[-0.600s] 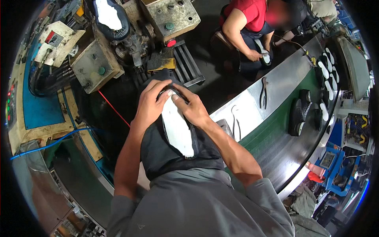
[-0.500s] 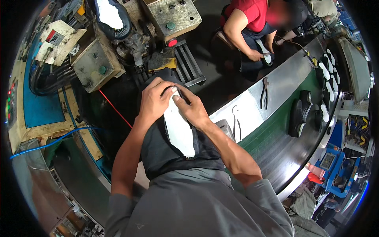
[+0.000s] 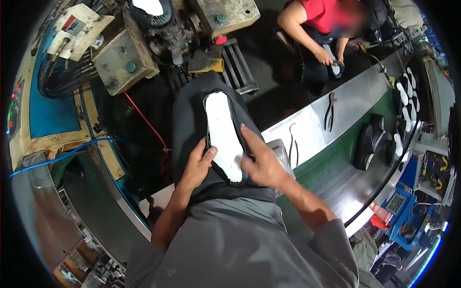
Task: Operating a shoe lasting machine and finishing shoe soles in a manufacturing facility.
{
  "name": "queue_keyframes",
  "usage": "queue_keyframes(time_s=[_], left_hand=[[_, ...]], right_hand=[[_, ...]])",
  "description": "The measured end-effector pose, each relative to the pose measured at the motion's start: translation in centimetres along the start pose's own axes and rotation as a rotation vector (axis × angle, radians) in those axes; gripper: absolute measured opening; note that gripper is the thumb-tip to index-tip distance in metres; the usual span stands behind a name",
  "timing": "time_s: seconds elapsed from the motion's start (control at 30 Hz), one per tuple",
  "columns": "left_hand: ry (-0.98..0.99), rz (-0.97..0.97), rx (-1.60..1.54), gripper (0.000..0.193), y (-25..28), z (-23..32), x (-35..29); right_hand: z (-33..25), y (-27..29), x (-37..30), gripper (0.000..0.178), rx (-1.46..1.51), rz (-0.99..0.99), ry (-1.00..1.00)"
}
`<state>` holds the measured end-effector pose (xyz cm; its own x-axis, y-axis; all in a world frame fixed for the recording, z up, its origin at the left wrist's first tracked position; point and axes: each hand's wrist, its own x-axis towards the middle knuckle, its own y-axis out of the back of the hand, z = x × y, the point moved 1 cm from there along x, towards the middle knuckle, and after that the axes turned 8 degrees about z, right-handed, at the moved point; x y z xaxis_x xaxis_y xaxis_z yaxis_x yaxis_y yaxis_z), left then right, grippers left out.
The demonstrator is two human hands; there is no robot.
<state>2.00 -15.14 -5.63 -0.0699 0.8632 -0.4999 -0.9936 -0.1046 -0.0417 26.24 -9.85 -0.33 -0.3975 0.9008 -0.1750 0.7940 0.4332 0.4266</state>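
Slanting lengthwise far-left to near-right, the white-bottomed shoe (image 3: 222, 128) is grasped by the left hand (image 3: 196, 167); right hand (image 3: 267, 165) blurred, grip unclear.

The hands have left the far end of the shoe (image 3: 222, 132), where they sat close together with thumbs pressed on the tip, and have come back toward the body. The left hand (image 3: 196, 165) is now at the shoe's left side, its thumb on the edge of the white bottom. The right hand (image 3: 266, 165) has moved to the right side, blurred, its thumb near the heel end and a finger reaching forward. The hands are now farther apart, with the white surface between them. Ahead of them, the far end now lies uncovered. More of the red cord (image 3: 148, 123) shows beyond the left hand.
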Motion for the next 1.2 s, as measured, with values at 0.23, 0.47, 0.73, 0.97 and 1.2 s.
queue_keyframes(time_s=[0.23, 0.47, 0.73, 0.97, 1.2], left_hand=[[0.213, -0.128, -0.484, 0.056, -1.3, 4.3, 1.2], [-0.573, 0.429, 0.372, 0.03, -0.1, 7.8, 13.0], [-0.625, 0.188, 0.427, 0.028, 0.5, 7.6, 13.8], [-0.663, 0.1, 0.535, 0.036, 2.1, 9.7, 15.9], [-0.598, 0.781, -0.112, 0.04, 15.9, 24.2, 25.9]], right_hand=[[-2.0, -1.3, -1.4, 0.089, -0.686, -0.062, 0.237], [-1.1, -1.0, -2.2, 0.08, -0.629, -0.034, 0.336], [-0.6, 0.7, -2.5, 0.071, -0.604, -0.045, 0.39], [-2.0, 0.8, 0.4, 0.08, -0.534, -0.089, 0.132], [-3.4, 4.6, 1.0, 0.078, -0.302, 0.202, 0.072]])
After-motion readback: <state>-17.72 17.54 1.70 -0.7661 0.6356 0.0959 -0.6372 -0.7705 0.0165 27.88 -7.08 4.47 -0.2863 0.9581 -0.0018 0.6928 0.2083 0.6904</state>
